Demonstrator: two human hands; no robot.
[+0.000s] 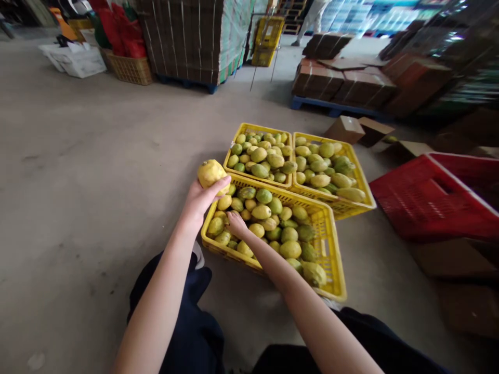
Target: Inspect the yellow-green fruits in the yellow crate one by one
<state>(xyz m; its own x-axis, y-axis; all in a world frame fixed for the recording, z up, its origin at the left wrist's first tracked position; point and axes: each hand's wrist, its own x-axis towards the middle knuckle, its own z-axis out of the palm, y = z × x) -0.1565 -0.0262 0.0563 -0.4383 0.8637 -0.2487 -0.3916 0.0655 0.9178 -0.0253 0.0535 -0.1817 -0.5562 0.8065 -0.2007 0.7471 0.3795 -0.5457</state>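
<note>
As we judge, the handling of the fruit is somewhere in the middle. One yellow fruit (210,172) is out of the fruit pile and held up in the air, while many others, green and yellow mixed, lie in the near crate (331,259). Along the right edge of this crate we see a part of the inner wall bare, but the rest is well covered, so much is left there. Behind its far edge, the far left crate (267,129) and the far right crate (351,210) also carry fruit of both colours; whether they are finished or waiting, we cannot tell.

Now about the grip. Our left hand (198,198) is closed around the yellow fruit, opened only as wide as the fruit needs. The thumb lies across the near side of it; the other fingers are mostly hidden, so we cannot say how they support it. This fruit is at the far left corner of the near crate, above the rim. Our right hand (236,224) is reaching inside the same crate, close to its left edge, with the fingers bent down among the fruits. It seems to touch them, but whether it is pinching one we cannot tell, because the fingertips are too small and blurred.
</note>
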